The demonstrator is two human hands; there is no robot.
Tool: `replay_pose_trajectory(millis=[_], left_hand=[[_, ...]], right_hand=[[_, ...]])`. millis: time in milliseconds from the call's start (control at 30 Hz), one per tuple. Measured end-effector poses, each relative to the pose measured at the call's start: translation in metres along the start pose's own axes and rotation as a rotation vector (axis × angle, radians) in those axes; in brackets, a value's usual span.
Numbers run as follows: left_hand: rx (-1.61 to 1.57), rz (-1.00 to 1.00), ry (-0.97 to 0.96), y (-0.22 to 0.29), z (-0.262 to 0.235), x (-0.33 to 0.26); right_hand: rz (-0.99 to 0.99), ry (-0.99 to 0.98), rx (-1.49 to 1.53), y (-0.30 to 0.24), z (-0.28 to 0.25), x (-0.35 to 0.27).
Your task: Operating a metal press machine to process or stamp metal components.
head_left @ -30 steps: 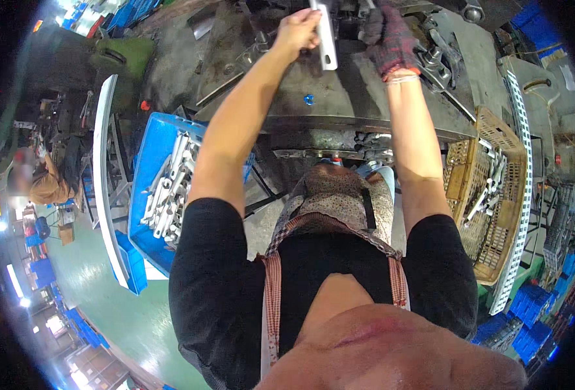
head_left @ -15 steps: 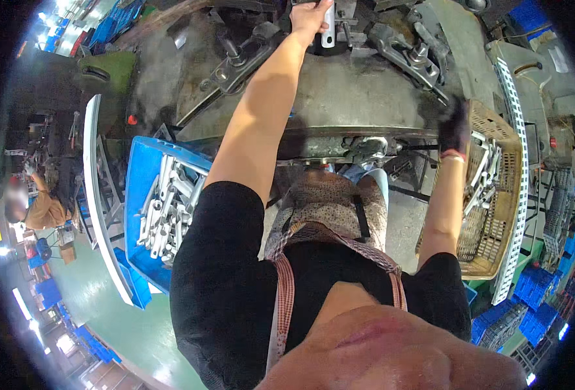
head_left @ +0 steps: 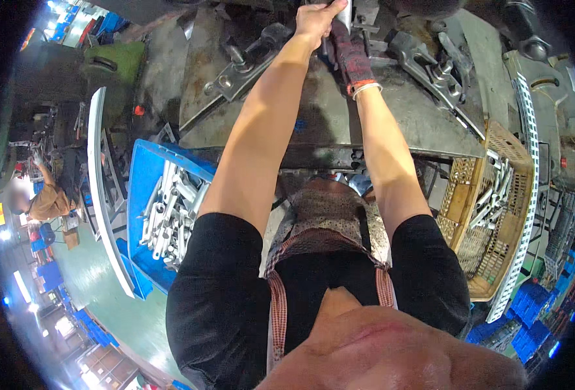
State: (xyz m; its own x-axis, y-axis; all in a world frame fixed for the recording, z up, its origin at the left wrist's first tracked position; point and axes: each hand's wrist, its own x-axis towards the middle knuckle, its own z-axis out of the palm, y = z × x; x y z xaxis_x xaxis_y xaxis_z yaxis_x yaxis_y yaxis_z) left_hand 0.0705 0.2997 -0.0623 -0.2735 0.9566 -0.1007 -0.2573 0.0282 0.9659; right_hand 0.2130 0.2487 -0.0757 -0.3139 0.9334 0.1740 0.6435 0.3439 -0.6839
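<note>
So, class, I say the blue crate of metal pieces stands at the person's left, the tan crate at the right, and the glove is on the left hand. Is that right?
The glove is on the right hand, not the left hand, as the head view shows. The rest stands.

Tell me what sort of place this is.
Most likely a metalworking shop: bolted fixtures on a worn metal bench, a blue bin of shiny metal parts, and a tan crate holding more.

Both arms [head_left: 255, 136] extend forward, left hand [head_left: 315, 25] curled beside right hand [head_left: 351, 60]
</note>
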Motion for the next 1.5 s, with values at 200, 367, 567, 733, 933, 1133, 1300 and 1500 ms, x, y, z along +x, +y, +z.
replay_pose_trajectory(millis=[200,367,567,733,933,1133,1300,1500], left_hand=[[0.289,0.255,0.137,0.013,0.023,-0.019],[0.332,0.048,0.007,0.027,0.013,-0.017],[0.836,0.428,0.093,0.013,0.011,-0.021],[1.061,0.433,0.069,0.011,0.013,-0.021],[0.698,0.424,0.068,0.019,0.023,-0.048],[0.411,0.468,0.106,0.016,-0.068,-0.207],[0.369,0.348,0.631,0.031,-0.265,-0.347],[0.627,-0.577,0.734,-0.020,-0.393,-0.384]], right_hand=[[0.293,0.043,0.321,-0.015,0.000,0.008],[0.343,0.167,1.487,-0.040,-0.008,-0.003],[-0.135,0.073,-0.015,-0.001,-0.010,-0.026],[-0.140,0.073,-0.089,0.009,-0.001,-0.019],[0.408,-0.046,1.015,-0.019,-0.020,-0.042],[0.433,0.004,1.057,-0.028,-0.011,-0.096],[0.367,0.017,1.113,-0.027,-0.003,-0.101],[0.291,0.034,1.154,-0.036,-0.009,-0.106]])
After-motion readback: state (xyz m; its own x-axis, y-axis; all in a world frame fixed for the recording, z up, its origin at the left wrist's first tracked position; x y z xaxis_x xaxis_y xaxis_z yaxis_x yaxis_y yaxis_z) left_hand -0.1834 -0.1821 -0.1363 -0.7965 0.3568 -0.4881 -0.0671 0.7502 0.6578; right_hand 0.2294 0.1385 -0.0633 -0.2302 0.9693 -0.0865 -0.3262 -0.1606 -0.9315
